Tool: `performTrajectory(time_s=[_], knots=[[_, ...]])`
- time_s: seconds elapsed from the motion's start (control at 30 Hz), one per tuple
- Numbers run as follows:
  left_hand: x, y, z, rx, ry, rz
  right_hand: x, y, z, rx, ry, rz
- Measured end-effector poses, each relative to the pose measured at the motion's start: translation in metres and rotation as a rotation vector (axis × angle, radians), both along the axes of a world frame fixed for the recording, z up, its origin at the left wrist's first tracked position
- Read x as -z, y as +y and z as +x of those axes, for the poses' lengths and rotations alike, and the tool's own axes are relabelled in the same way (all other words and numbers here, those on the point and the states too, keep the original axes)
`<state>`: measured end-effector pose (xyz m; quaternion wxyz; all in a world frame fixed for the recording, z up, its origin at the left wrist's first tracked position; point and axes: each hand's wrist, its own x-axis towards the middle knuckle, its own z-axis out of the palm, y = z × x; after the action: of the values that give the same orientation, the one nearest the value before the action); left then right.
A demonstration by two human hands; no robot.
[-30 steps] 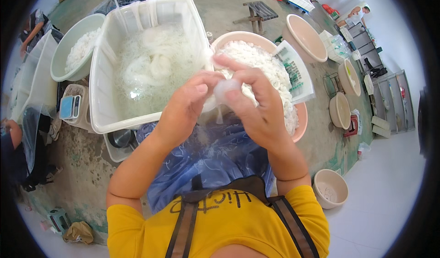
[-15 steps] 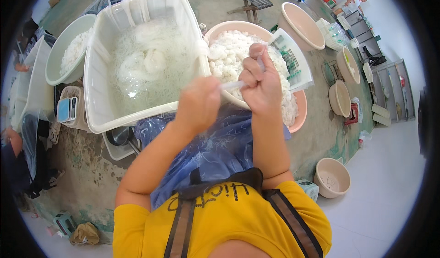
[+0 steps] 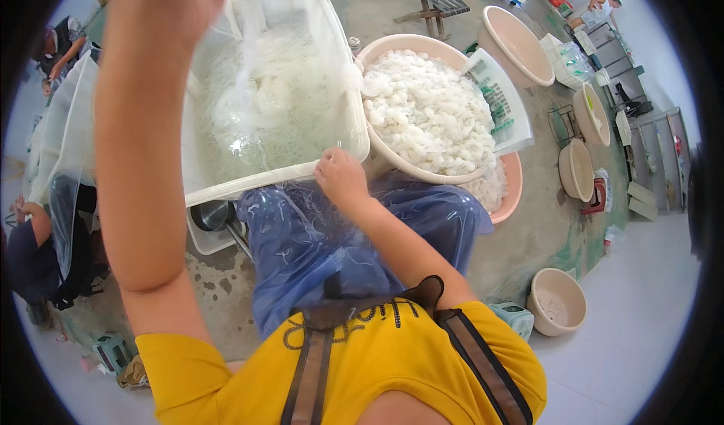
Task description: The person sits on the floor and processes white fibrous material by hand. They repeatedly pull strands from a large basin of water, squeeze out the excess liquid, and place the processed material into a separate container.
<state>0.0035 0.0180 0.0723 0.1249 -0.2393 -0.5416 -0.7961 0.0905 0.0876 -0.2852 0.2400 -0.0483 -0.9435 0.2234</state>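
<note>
Your left hand (image 3: 170, 3) is raised high at the far left, close to the camera, with its grip closed on the top of a clear plastic bag (image 3: 249, 48). The bag hangs straight down from that hand, and its lower end reaches the wet white noodles (image 3: 264, 108) inside the white plastic tub (image 3: 343, 63). How the fingers wrap the bag cannot be told, because the hand runs off the top edge of the view.

Your right hand (image 3: 341, 177) sits at the near right corner of the tub, fingers curled. It rests against the tub rim; whether it holds anything cannot be told.

Just right of the tub stands a pink basin (image 3: 392, 48) heaped with coiled bundles of white noodles (image 3: 430, 112). A white slotted crate (image 3: 501, 101) leans on the basin's far right side.

A blue plastic apron (image 3: 302, 244) covers your lap below the tub. Empty pink basins (image 3: 520, 40) lie on the concrete floor (image 3: 543, 229) to the far right. Another person (image 3: 30, 251) sits at the left edge.
</note>
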Motion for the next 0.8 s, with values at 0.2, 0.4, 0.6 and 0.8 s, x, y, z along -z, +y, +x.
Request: performTrajectory(time_s=[0.2, 0.4, 0.6, 0.8], knots=[[0.133, -0.052, -0.04, 0.746, -0.36, -0.19, -0.088, 0.015, 0.001, -0.174, 0.078, -0.319], [0.168, -0.035, -0.001, 0.649, -0.57, -0.288, -0.16, 0.021, -0.027, -0.26, 0.293, -0.852], [0.128, -0.084, -0.04, 0.233, -0.401, -0.078, -0.037, 0.036, 0.002, 0.016, -0.164, 0.281], [0.128, -0.111, -0.044, 0.167, -0.392, -0.039, -0.013, -0.063, -0.035, -0.218, -0.191, 0.156]])
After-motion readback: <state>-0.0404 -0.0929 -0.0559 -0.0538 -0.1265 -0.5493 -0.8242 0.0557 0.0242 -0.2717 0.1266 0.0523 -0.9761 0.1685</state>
